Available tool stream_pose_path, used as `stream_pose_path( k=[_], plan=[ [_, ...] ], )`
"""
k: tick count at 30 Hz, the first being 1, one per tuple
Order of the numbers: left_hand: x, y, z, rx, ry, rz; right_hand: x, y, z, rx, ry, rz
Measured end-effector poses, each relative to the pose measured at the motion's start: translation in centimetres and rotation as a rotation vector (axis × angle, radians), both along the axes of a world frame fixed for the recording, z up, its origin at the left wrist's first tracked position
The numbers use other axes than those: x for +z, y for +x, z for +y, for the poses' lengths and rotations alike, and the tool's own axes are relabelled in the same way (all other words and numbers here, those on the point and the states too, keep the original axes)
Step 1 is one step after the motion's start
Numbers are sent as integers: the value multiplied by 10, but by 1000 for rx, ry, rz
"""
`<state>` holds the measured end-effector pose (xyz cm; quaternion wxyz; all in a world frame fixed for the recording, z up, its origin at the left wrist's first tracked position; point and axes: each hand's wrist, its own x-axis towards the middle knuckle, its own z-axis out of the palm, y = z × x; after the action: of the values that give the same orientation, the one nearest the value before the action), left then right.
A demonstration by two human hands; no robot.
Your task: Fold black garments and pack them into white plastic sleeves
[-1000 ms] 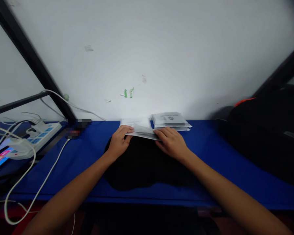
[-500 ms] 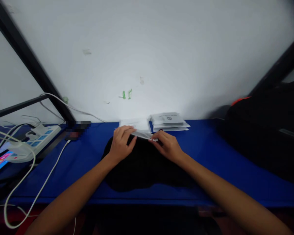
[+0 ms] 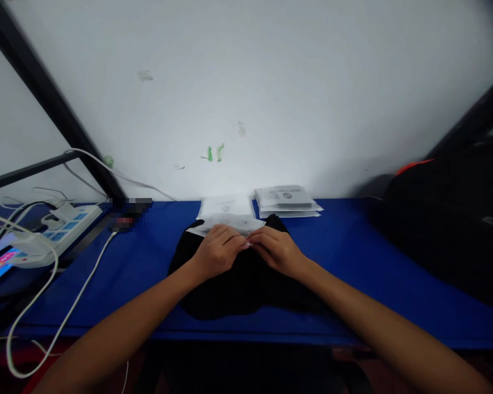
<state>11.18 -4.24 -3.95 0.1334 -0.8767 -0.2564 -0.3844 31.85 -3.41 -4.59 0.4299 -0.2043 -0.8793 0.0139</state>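
Note:
Over a dark cloth (image 3: 234,290) on the blue table, my two hands meet at the near edge of a thin translucent plastic bag (image 3: 230,221). My left hand (image 3: 219,249) is closed, its fingertips pinching that edge. Beside it, the fingers of my right hand (image 3: 277,249) pinch the same edge, almost touching the left fingertips. Just behind the bag lies a flat white packet (image 3: 225,205) with a faint round mark. To its right is a small stack of similar packets (image 3: 287,198), printed in grey.
A white power strip (image 3: 76,227) with plugs and looping white cables (image 3: 84,290) occupies the left side, beside a lit phone (image 3: 0,268). A black bag (image 3: 447,230) bulks at the right. The white wall (image 3: 271,98) rises behind the blue table (image 3: 345,279).
My left hand has moved right and nearer to me, from the bag's far left side to its near edge by my right hand. The bag now lies flatter, more of it showing.

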Motion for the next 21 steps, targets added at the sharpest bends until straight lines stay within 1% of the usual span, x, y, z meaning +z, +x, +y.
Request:
stream_pose_path(
  k=[3,6,11,16,21],
  plan=[
    [1,2,-1,41,8,16,2,-1,-1,-12,11,-25],
    [4,1,0,48,15,3,5,-1,-2,0,11,-4],
    [10,-8,8,93,-19,-42,12,5,-1,-39,-31,70],
    [14,-28,24,199,-40,-78,17,13,3,-121,-17,160],
    [17,-61,50,322,-24,-78,22,18,7,-182,-24,262]
  ],
)
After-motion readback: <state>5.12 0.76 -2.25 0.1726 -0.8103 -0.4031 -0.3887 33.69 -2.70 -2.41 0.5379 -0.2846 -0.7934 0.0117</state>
